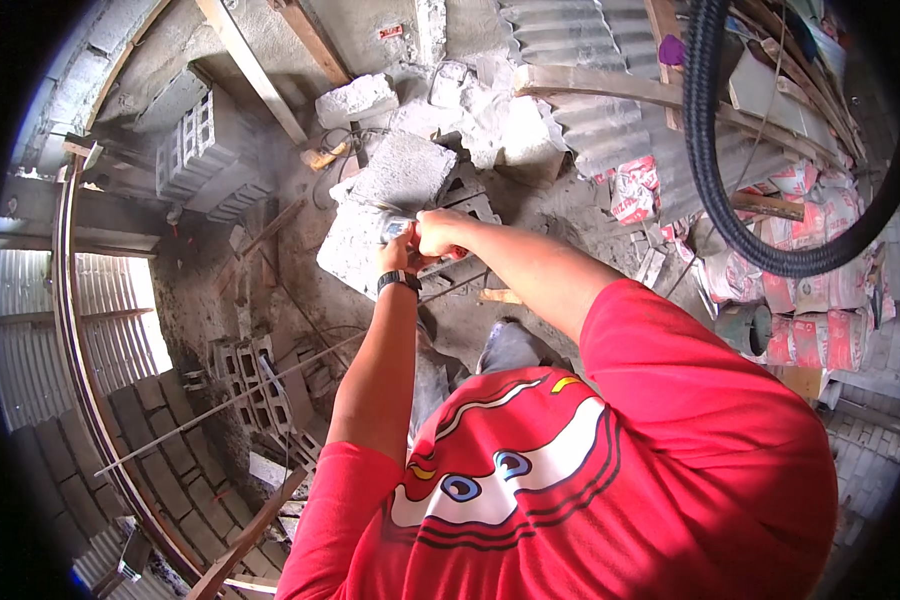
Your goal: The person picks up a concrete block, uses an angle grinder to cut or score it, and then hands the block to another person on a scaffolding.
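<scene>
Both hands are close together in front of me, over pale, dusty concrete blocks. My left hand (396, 253), with a black watch on its wrist, is closed round the body of a handheld power tool (396, 229), which looks like an angle grinder. My right hand (441, 232) grips the rear part of the same tool, where a bit of red shows under the fingers. The tool's head is against or just over a white-dusted block (345, 251); its disc is not clear to see. A rough grey block (409, 171) lies just beyond it.
Stacked hollow blocks (199, 142) stand at the left, with more hollow blocks (259, 382) nearer me. Red and white cement bags (817, 277) are piled at the right beside a corrugated metal sheet (592, 90). A thin rod (225, 403) crosses the lower left. Cables lie on the floor.
</scene>
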A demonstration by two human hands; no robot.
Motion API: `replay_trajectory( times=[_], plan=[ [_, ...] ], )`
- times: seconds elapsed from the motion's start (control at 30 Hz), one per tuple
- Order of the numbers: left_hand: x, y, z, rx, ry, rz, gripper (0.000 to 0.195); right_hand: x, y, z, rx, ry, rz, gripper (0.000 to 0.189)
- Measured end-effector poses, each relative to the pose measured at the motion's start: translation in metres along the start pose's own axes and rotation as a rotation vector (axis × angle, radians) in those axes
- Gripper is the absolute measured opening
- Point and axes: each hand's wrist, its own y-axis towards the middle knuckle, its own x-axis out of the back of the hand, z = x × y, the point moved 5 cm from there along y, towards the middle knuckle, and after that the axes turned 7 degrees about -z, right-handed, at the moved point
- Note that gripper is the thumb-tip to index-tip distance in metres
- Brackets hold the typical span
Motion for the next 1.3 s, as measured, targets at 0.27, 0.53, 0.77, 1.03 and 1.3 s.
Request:
replay_trajectory(
  times=[0.27,0.53,0.77,1.03,1.3],
  plan=[
    [-0.016,0.000,0.009,0.035,0.006,0.053,0.030,0.007,-0.011,-0.011,-0.019,-0.050,0.037,0.010],
    [0.007,0.011,0.022,0.096,0.112,-0.009,0.041,-0.002,-0.016,-0.005,-0.024,0.041,0.054,0.009],
    [0.008,0.019,0.029,0.039,0.108,-0.013,0.037,-0.009,-0.007,-0.012,0.037,-0.077,0.052,0.008],
    [-0.003,0.004,0.032,0.048,0.039,0.049,0.034,0.004,-0.036,-0.011,-0.025,0.024,0.024,0.010],
    [-0.004,-0.009,0.031,0.041,-0.019,-0.019,0.028,0.010,-0.044,-0.011,-0.059,0.038,-0.131,0.013]
  ],
)
